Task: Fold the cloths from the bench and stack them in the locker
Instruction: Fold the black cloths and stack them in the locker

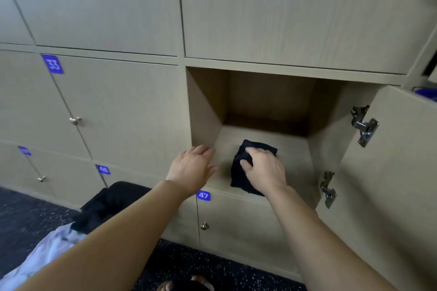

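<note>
Both arms reach into the locker (pixel 205 106).
Left hand (pixel 191 169) straight-fingered, empty; right hand (pixel 266 170) bent onto dark cloth (pixel 238 178), grip unclear.

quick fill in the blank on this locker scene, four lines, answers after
1. The right hand rests on a folded dark cloth inside the open ____.
2. The left hand holds ____.
3. The blue label under that opening reads ____.
4. The door hangs open on the ____ side.
Missing words: locker; nothing; 47; right.
</note>
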